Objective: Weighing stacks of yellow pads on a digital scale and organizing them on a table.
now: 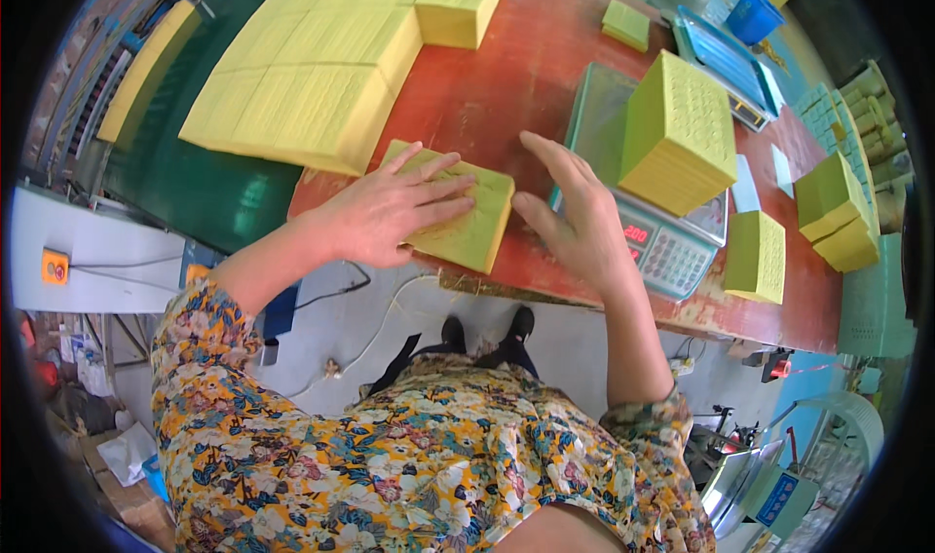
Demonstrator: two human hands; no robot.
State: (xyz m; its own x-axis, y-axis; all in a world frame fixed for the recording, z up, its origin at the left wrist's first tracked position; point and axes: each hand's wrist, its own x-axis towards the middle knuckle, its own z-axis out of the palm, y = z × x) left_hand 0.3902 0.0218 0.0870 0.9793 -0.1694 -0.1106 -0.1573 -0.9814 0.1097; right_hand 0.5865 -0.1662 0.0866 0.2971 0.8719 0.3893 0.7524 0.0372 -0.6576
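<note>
My left hand lies flat with spread fingers on a low stack of yellow paper sheets near the front edge of the red table. Just right of that stack, my right hand is held with thumb and fingers apart and nothing between them; whether it touches the stack's side I cannot tell. A digital scale with a lit red display stands right of my right hand. On its plate rests a tall block of yellow paper with an embossed top.
Large yellow paper blocks stand in rows at the far left, beside a green surface. Smaller yellow stacks lie right of the scale. A blue tray and a blue bin are at the far right.
</note>
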